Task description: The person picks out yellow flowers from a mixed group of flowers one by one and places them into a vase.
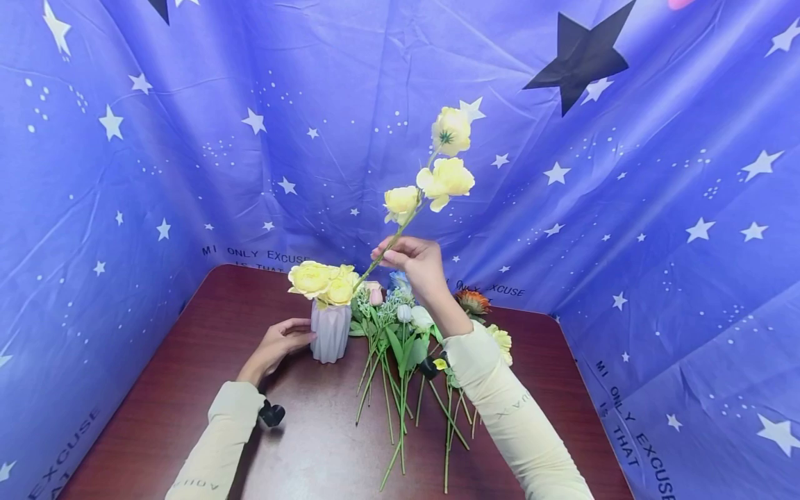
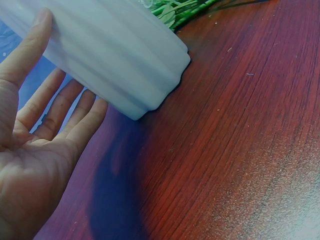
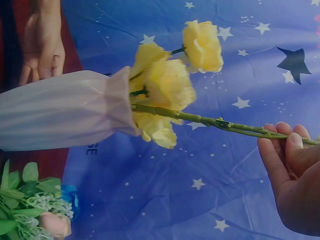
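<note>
A pale ribbed vase (image 1: pixel 330 337) stands upright on the table, with several yellow blooms (image 1: pixel 321 281) at its mouth. My left hand (image 1: pixel 281 346) touches the vase's left side; in the left wrist view its thumb (image 2: pixel 31 47) lies against the wall and the fingers reach along the lower edge. Above and to the right, my right hand (image 1: pixel 423 267) pinches the green stem of a tall yellow flower spray (image 1: pixel 445 180) between thumb and fingertips. The right wrist view shows the lower part of this stem (image 3: pixel 200 120) entering the vase mouth, slanted in the head view.
Right of the vase lies a bunch of artificial flowers (image 1: pixel 403 340) with leaves, their stems pointing to the table's front. An orange flower (image 1: pixel 473 302) and a pale yellow one (image 1: pixel 501 344) lie by the right forearm. A blue starred cloth (image 1: pixel 350 90) surrounds the dark red table (image 1: pixel 306 444).
</note>
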Demonstrator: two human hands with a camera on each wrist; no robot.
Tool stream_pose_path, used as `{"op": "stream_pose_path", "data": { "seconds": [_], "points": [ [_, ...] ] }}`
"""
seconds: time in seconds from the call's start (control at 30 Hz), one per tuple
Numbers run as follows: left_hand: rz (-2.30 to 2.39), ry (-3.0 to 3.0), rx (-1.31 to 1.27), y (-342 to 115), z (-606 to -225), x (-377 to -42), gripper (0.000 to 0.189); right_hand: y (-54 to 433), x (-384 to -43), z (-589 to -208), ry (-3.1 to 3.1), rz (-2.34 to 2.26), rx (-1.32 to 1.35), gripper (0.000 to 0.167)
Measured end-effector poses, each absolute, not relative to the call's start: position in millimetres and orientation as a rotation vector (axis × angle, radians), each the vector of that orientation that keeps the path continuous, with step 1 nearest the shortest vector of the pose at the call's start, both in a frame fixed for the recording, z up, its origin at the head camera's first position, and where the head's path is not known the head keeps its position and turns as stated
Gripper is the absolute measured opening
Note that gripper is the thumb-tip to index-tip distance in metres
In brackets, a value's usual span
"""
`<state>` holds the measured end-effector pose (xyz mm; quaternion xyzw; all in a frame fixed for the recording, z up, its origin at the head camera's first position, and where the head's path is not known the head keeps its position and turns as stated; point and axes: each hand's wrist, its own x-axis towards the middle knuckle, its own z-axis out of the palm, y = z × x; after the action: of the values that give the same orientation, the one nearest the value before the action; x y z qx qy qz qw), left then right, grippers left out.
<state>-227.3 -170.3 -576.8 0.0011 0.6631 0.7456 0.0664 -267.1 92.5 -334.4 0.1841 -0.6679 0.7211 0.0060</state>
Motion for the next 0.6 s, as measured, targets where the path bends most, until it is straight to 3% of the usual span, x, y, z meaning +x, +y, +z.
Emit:
{"op": "stream_pose_path", "data": {
  "seconds": [0.6],
  "points": [
    [2.261, 1.986, 0.004, -170, -579, -228, 0.056, 75, -270, -362, -2.238, 2.232, 0.510, 0.012]
  ]
}}
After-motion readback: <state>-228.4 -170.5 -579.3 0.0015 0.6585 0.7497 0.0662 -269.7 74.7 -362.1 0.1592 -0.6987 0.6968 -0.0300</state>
